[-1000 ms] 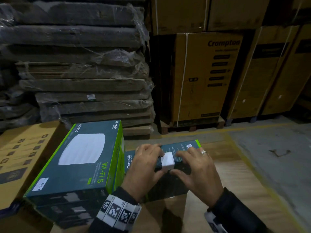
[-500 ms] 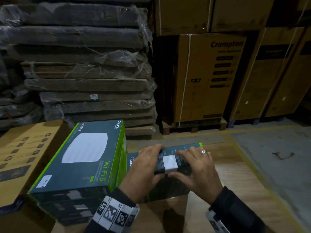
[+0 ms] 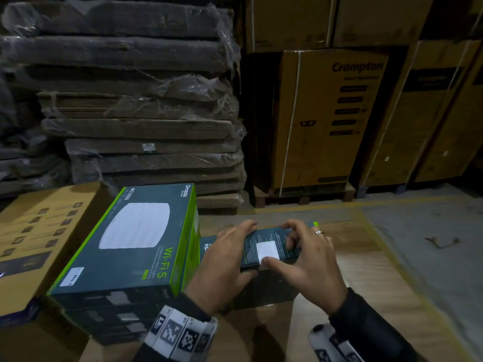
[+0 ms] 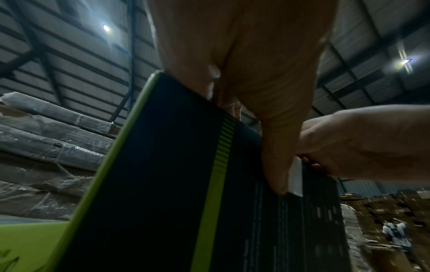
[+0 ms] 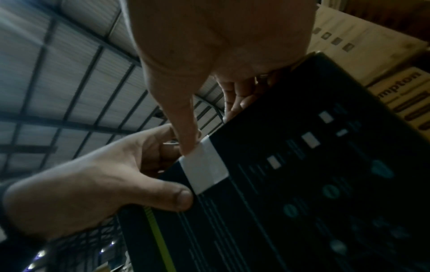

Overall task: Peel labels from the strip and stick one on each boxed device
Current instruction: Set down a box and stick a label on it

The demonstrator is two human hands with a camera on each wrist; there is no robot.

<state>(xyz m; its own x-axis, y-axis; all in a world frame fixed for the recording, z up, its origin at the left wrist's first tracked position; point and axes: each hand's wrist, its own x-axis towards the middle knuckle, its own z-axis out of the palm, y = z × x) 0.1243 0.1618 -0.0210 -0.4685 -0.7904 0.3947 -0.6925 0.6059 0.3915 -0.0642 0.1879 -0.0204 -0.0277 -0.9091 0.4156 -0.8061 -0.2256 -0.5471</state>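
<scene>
A dark teal device box [image 3: 264, 237] stands on its edge on the wooden surface [image 3: 379, 283]. My left hand [image 3: 222, 265] grips its left part, fingers over the top and thumb on the near face. A white label [image 3: 267, 250] lies on the box's upper face and folds over the near edge. My right hand [image 3: 311, 262] pinches the box there, its thumb pressing the label's folded part and its fingers curled on the top. The right wrist view shows the label [image 5: 204, 169] wrapped round the box [image 5: 302, 184] edge under my thumb. No label strip is in view.
To the left is a stack of the same teal and green boxes [image 3: 136, 239]; the top one bears a small white label [image 3: 72, 276]. A brown carton [image 3: 34, 231] lies further left. Wrapped flat cardboard [image 3: 136, 113] and tall cartons [image 3: 334, 118] stand behind, with concrete floor [image 3: 431, 231] on the right.
The label, loose at the box edge a second ago, now lies flat on the box and folds over its near edge. My right thumb has slid onto the fold.
</scene>
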